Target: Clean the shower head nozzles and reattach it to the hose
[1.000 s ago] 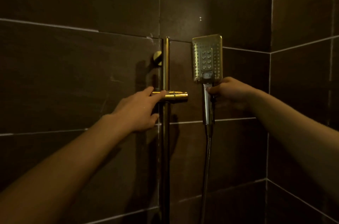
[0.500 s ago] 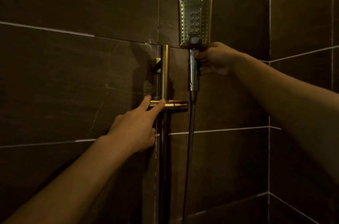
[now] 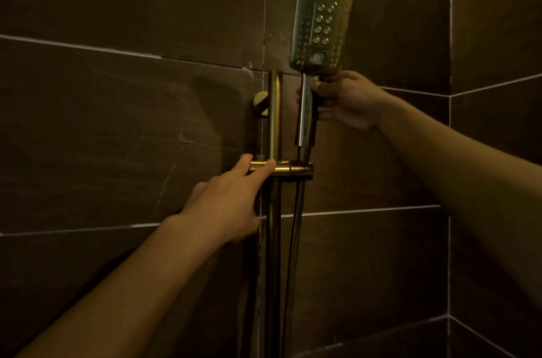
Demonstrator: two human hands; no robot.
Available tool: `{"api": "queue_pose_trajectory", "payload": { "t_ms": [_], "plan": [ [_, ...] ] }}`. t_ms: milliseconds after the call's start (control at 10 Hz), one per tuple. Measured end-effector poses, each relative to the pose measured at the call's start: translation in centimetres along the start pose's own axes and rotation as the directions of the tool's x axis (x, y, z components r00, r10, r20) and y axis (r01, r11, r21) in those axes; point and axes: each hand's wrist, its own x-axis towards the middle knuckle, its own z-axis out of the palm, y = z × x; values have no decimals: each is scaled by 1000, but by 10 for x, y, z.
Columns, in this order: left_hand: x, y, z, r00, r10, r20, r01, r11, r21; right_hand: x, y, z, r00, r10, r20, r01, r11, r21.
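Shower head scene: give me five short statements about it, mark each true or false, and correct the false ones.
1. The right hand grips the shower head by its handle, just under the spray face. True.
2. The left hand holds the hose. False: its fingers rest on the bracket on the rail.
3. The spray face points at the wall. False: the nozzles face the camera.
4. The hose hangs down from the bottom of the handle, beside the rail. True.
5. The shower head lies on the floor. False: it is held upright, with the handle's lower end at the bracket.
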Motion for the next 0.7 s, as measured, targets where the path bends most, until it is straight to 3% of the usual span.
{"api": "queue_pose_trajectory", "payload": {
  "t_ms": [400, 500, 600, 700],
  "plan": [
    [-4, 3, 3, 1000, -6, -13, 5, 999, -31, -9, 29, 20, 995, 86, -49, -80, 990, 117],
    [-6, 4, 3, 1000, -8, 8, 9, 999, -38, -17, 19, 24, 990, 118, -78, -115, 993, 32],
    [-7, 8, -1, 1000, -17, 23, 18, 998, -58, -35, 23, 26, 972, 187, -139, -212, 957, -200],
    [-18, 9, 10, 997, -69, 43, 75, 983, -170, -83, 74, 26, 960, 267, -89, -277, 841, -465]
  ]
}}
